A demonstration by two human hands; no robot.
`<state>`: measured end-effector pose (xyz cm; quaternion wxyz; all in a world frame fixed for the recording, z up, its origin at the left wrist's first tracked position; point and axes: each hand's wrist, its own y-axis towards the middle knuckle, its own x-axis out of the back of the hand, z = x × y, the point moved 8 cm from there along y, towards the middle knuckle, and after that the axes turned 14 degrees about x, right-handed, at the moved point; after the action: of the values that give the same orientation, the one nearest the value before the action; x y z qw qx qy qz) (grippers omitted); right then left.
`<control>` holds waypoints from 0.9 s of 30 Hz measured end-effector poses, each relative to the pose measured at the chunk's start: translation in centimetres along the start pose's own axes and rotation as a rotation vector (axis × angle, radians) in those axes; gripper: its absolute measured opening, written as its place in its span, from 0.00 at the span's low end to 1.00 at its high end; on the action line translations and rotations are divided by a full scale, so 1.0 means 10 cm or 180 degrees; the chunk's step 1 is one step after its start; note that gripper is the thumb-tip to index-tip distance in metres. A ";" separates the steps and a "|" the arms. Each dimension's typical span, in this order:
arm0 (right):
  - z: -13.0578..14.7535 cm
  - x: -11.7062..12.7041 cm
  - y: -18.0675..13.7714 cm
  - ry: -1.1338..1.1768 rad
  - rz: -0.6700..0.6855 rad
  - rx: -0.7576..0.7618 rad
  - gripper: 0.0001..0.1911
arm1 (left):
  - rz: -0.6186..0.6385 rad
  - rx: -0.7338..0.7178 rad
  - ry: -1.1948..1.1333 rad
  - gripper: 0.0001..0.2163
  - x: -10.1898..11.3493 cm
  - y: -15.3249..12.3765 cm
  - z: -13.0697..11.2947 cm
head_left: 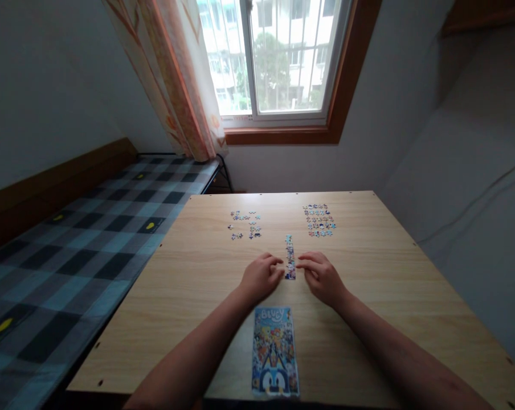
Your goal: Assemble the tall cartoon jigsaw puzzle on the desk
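Puzzle strip (290,254) on table (326,353), between hands (262,276).

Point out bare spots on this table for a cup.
The table is bare from the left hand out to the left edge, and from the right hand out to the right edge. Crowded: the puzzle strip between the hands, the left pieces and right pieces beyond, and the picture sheet nearer.

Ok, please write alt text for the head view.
A person's left hand and right hand flank a narrow strip of jigsaw pieces on a wood-grain table. Beyond lie scattered pieces at left and rows of pieces at right; a Bluey picture lies nearer. A plaid-covered bed stands left.
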<state>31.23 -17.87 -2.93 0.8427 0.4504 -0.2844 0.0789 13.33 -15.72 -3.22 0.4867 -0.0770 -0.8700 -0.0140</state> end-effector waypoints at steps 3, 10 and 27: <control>-0.02 0.01 0.00 0.0032 -0.0063 -0.0047 0.18 | -0.0260 0.0266 0.0336 0.13 0.11 0.14 0.16; -0.03 0.00 0.00 0.0122 -0.0077 -0.0026 0.18 | -0.0553 0.0751 0.1287 0.20 0.24 0.40 0.38; -0.04 -0.01 -0.01 0.0188 -0.0047 -0.0051 0.18 | -0.0077 0.0428 0.0839 0.08 0.37 0.02 0.17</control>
<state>31.37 -17.60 -3.22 0.8548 0.4432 -0.2566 0.0838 10.03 -14.88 -1.02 0.6006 -0.0311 -0.7984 0.0284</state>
